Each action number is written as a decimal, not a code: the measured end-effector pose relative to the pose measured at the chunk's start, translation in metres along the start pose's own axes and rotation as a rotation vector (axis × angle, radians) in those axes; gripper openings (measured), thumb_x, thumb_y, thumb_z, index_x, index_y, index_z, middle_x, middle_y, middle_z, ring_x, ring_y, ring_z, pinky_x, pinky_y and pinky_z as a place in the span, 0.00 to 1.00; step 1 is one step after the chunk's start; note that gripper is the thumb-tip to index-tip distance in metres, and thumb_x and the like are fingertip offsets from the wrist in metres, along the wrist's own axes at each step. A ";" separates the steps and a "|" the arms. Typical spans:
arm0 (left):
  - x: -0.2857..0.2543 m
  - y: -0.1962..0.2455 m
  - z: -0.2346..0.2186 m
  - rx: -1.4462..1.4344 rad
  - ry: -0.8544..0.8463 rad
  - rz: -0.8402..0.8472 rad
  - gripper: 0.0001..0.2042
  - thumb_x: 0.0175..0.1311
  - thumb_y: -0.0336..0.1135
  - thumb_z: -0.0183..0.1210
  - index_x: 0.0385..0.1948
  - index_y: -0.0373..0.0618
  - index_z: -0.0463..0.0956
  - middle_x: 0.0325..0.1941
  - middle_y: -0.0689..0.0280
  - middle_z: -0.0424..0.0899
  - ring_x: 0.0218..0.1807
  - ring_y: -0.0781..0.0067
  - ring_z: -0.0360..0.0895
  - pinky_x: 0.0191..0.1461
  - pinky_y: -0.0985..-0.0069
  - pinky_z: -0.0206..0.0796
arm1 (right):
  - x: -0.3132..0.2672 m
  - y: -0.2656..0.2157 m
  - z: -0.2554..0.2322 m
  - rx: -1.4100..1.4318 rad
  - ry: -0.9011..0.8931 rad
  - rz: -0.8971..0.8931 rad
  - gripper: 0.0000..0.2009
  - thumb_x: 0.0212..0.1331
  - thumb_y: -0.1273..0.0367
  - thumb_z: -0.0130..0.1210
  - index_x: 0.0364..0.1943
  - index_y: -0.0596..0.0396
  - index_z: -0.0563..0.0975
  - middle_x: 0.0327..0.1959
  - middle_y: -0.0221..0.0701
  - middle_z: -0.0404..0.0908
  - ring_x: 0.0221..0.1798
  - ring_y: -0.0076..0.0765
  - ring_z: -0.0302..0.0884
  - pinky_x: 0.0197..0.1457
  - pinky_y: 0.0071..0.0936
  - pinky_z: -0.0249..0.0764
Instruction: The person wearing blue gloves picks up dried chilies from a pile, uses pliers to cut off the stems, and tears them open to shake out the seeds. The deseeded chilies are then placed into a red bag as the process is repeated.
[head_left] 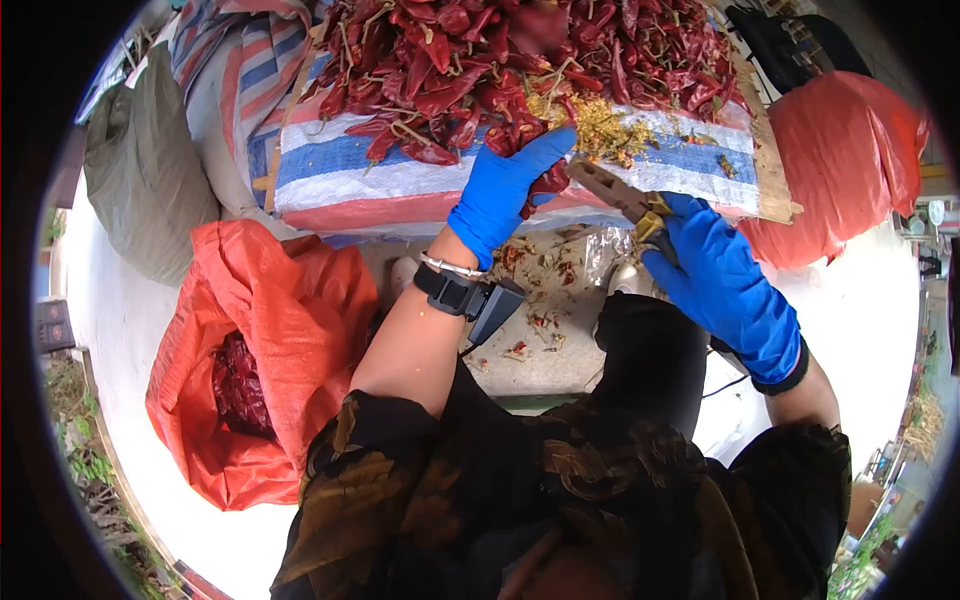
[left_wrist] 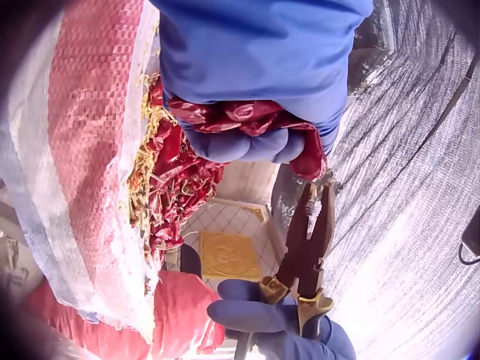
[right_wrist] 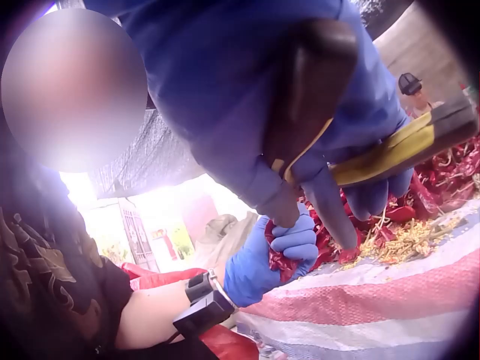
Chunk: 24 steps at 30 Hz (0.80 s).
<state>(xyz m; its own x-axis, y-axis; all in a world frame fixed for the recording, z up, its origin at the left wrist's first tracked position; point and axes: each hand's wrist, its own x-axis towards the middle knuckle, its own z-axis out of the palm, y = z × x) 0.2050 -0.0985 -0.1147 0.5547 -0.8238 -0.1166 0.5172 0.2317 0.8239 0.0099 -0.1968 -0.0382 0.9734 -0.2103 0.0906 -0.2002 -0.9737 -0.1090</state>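
In the head view my left hand (head_left: 505, 190), in a blue glove, is at the near edge of a heap of dried red chilies (head_left: 425, 65). Its fingers curl round dried chilies (left_wrist: 251, 116), as the left wrist view shows. My right hand (head_left: 725, 285), also gloved in blue, grips a pair of pliers (head_left: 605, 187) by its yellow and dark handles. The plier jaws stand slightly apart, their tips right at the stem end of a held chili in the left wrist view. The right wrist view shows the plier handles (right_wrist: 390, 154) close up.
Striped woven sacking (head_left: 370, 175) lies under the heap, with yellow seeds (head_left: 605, 130) scattered on it. At the left, an open red sack (head_left: 300, 290) contains dark red chilies. A full red sack (head_left: 850, 160) stands right, a grey-green sack (head_left: 145, 175) far left. Scraps litter the floor.
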 end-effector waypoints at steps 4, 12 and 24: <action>0.004 -0.001 0.003 -0.100 0.038 0.005 0.06 0.51 0.35 0.61 0.29 0.49 0.74 0.19 0.74 0.71 0.16 0.85 0.66 0.15 0.85 0.55 | 0.009 0.012 0.006 0.244 -0.025 0.145 0.13 0.51 0.62 0.54 0.27 0.60 0.70 0.23 0.41 0.74 0.27 0.47 0.72 0.31 0.34 0.68; 0.019 -0.016 -0.024 -0.215 -0.015 -0.017 0.13 0.58 0.46 0.54 0.26 0.47 0.68 0.16 0.70 0.66 0.18 0.79 0.62 0.22 0.80 0.52 | -0.017 0.171 0.032 0.425 0.169 0.730 0.16 0.45 0.62 0.57 0.30 0.62 0.76 0.22 0.43 0.76 0.27 0.39 0.75 0.32 0.32 0.67; 0.018 -0.012 -0.019 -0.074 -0.009 -0.070 0.08 0.47 0.26 0.60 0.30 0.34 0.76 0.26 0.63 0.78 0.26 0.76 0.74 0.31 0.81 0.66 | 0.001 0.245 0.053 -0.248 0.237 0.940 0.19 0.42 0.57 0.57 0.34 0.56 0.77 0.37 0.43 0.76 0.42 0.47 0.73 0.45 0.37 0.68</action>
<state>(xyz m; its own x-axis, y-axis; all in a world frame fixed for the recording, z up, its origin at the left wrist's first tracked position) 0.2212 -0.1061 -0.1376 0.5096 -0.8440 -0.1671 0.6015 0.2106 0.7706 -0.0319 -0.4312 -0.1169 0.3658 -0.8902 0.2714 -0.9212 -0.3878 -0.0304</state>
